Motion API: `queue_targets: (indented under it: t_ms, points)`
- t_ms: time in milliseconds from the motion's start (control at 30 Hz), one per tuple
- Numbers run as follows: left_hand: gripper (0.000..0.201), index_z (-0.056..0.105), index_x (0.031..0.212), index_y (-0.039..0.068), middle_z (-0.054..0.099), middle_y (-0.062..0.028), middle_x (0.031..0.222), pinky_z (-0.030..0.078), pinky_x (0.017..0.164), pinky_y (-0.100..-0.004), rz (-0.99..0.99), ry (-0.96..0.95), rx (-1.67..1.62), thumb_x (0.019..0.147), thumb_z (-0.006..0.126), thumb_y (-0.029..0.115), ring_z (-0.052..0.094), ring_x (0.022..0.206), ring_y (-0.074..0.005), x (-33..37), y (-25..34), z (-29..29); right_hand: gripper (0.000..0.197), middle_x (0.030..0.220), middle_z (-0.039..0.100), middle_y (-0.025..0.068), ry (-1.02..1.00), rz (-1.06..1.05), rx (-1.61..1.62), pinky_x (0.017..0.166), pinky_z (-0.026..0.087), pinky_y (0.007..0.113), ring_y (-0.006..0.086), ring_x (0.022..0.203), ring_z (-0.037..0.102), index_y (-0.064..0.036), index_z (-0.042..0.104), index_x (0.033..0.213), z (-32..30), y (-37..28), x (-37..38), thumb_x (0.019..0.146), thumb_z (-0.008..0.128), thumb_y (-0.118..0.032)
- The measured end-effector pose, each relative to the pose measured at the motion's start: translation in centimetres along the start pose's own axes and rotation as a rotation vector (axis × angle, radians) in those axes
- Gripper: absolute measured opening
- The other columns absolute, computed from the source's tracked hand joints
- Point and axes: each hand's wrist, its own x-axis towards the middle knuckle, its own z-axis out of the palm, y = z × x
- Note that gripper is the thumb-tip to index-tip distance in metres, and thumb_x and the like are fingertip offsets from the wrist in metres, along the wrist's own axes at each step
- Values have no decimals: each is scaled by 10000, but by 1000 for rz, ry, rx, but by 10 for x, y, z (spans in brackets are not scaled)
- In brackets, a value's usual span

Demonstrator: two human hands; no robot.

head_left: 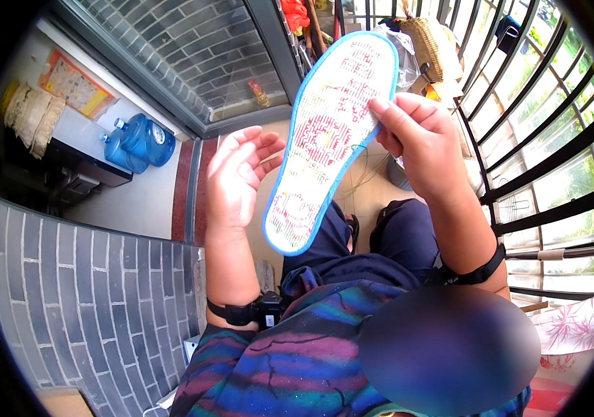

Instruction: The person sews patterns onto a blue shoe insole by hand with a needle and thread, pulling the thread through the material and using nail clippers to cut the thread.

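An embroidered shoe insole [328,132] is held up in front of me, tilted, its wide end far and to the right. It is white with a light blue bound edge and rows of red, pink and yellowish stitches. My right hand [426,142] pinches its right edge between thumb and fingers. Beside its left edge, my left hand [238,177] is raised with the fingers loosely spread and nothing in it. A thin thread seems to hang below the right edge; whether a needle is there I cannot tell.
Black metal railing [547,222] runs along the right. A woven basket [426,52] and bags stand at the far end. On the left are a glass door [193,42], blue water jugs [147,139] and a grey brick wall [95,292]. My knees are below the insole.
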Motion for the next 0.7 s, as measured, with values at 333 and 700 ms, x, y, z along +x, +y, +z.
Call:
queue_targets:
  t_ms: [333,700]
  points:
    - [539,491,1167,-35,644,-102,1073,515,845,-281,112,-92,225,718,788,-22,632,963,-131,-24,-11,59,286,568,482,-39,-5,-190,-330,476,323,242,24,564,379,23,604,705,16,19,0,903,650,-179]
    - [409,530,1130,-38,667,-113,1043,527,819,-273,103,-27,95,766,710,-90,657,910,-142,-29,-12,61,282,550,447,-24,-449,56,-244,473,331,256,43,546,385,33,630,740,-8,14,-7,867,703,-208]
